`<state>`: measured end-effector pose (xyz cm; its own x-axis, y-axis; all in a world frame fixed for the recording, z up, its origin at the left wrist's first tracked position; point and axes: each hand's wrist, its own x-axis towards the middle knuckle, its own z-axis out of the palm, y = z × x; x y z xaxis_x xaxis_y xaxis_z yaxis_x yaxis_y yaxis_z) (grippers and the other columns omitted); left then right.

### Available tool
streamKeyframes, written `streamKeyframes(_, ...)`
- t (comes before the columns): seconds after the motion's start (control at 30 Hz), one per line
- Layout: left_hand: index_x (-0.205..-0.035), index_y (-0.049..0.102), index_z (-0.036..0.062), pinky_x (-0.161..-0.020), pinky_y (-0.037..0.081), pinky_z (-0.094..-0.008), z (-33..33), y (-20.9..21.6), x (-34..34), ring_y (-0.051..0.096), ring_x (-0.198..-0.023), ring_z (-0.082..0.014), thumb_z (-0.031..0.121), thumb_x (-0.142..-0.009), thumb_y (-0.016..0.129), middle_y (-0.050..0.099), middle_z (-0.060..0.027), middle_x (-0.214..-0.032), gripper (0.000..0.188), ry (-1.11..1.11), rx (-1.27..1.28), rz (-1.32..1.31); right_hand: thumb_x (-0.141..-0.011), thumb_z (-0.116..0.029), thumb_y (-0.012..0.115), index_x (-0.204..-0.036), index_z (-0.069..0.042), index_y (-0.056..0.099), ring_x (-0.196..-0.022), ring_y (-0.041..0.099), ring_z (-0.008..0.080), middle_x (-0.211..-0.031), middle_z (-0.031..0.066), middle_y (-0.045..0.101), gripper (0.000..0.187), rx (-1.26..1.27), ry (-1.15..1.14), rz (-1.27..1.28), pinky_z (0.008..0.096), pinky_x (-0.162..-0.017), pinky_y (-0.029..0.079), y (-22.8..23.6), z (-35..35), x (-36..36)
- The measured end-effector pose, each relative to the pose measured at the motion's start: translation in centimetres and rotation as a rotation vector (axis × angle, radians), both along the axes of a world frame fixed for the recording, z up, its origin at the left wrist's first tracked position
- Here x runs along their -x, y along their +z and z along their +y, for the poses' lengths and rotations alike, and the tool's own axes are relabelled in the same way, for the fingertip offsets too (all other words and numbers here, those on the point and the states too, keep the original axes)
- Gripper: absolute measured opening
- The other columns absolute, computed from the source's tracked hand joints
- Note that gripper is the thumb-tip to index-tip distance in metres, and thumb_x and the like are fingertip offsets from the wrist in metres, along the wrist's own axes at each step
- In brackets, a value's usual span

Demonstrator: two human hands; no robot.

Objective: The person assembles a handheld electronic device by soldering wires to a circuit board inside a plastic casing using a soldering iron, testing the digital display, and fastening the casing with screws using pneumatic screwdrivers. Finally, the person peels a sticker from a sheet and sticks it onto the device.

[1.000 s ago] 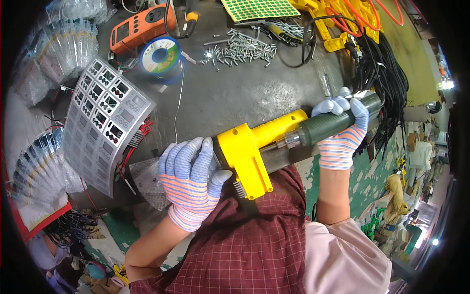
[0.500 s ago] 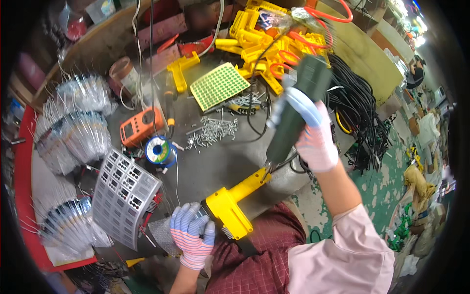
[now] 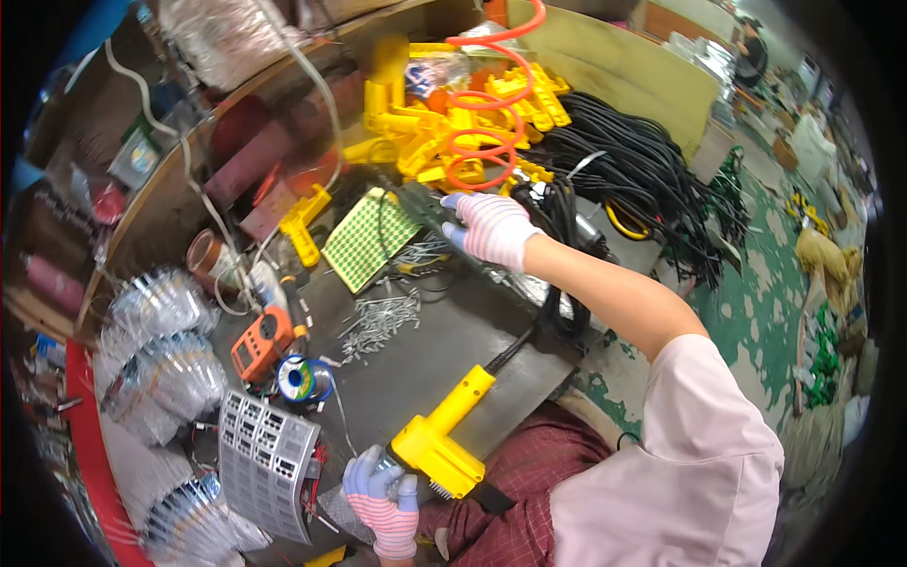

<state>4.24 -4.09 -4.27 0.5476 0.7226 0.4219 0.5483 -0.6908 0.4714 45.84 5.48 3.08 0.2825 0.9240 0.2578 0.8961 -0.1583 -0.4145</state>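
Observation:
My left hand (image 3: 381,496), in a striped glove, is closed on the front end of a yellow pistol-shaped power tool (image 3: 439,455), which lies over my lap at the table's near edge. A black cord (image 3: 510,352) leaves the end of its handle. Farther off, my gloved right hand (image 3: 493,230) is around a dark green electric screwdriver (image 3: 422,206), low over the table. That tool is blurred and partly covered by the hand. Beside it lie a yellow sheet of green round stickers (image 3: 370,238) and a heap of silver screws (image 3: 380,323).
Yellow plastic housings (image 3: 416,132) pile up at the back, with an orange coiled hose (image 3: 487,142) above. Black cables (image 3: 619,156) lie at right. Left are an orange multimeter (image 3: 262,345), a solder spool (image 3: 304,378), a grey label sheet (image 3: 265,454) and bagged parts (image 3: 170,373).
My right hand has carried the electric screwdriver away from the yellow tool's handle, toward the back beside the sticker sheet. My left hand stays on the yellow tool. The view has shifted.

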Motion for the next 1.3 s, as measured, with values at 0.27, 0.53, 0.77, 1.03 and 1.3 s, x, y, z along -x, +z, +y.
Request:
streamKeyframes(0.27,-0.098,0.062,0.0094,-0.101,0.042,-0.0530,0.5,1.3,-1.3,0.058,-0.110,-0.0376,0.035,-0.090,0.068,0.064,-0.0167,-0.119,0.027,-0.018,-0.059,0.020,-0.091,-0.043,0.061,-0.063,-0.013,0.062,-0.067,0.061,0.0277,-0.056,0.0066,0.052,0.042,0.163,0.335,-0.641,0.0536,-0.113,0.035,0.3,-13.1,-5.4)
streamKeyframes(0.53,-0.102,0.067,0.0014,-0.090,0.050,-0.0497,0.9,2.6,-1.7,0.062,-0.102,-0.0410,0.034,-0.087,0.072,0.069,-0.0192,-0.111,0.036,0.017,-0.008,0.051,-0.089,-0.039,0.063,-0.070,-0.011,0.062,-0.066,0.062,0.0335,-0.060,0.0089,0.057,0.034,0.611,0.177,-0.350,0.0498,-0.081,0.049,-0.9,-16.7,-4.9)
streamKeyframes(0.77,-0.115,0.067,0.0042,-0.090,0.049,-0.0503,0.6,2.2,-1.4,0.062,-0.100,-0.0406,0.046,-0.086,0.071,0.068,-0.0193,-0.112,0.051,0.042,0.006,0.019,-0.084,-0.034,0.067,-0.134,-0.008,0.054,-0.106,0.063,0.0415,-0.119,0.0224,0.065,0.058,0.202,-0.308,-0.122,0.0458,-0.088,0.053,-2.4,-12.3,-10.1)
streamKeyframes(1.03,-0.125,0.064,0.0045,-0.099,0.042,-0.0505,0.2,1.0,-1.3,0.057,-0.109,-0.0373,0.048,-0.092,0.064,0.063,-0.0145,-0.117,0.054,0.057,-0.022,0.094,-0.076,-0.015,0.070,-0.124,-0.008,0.061,-0.091,0.062,0.0201,-0.099,0.0089,0.068,0.049,-0.107,-0.109,0.540,0.0352,-0.085,0.051,-2.8,-7.8,-13.3)
streamKeyframes(1.3,-0.128,0.061,0.0072,-0.101,0.042,-0.0488,0.1,0.8,-1.2,0.056,-0.113,-0.0350,0.048,-0.094,0.063,0.062,-0.0131,-0.124,0.054,0.086,-0.002,0.115,-0.095,-0.028,0.064,-0.115,-0.002,0.064,-0.117,0.062,0.0302,-0.113,0.0138,0.068,0.033,-0.472,0.352,1.942,0.0705,-0.107,0.039,3.6,-10.0,-3.1)
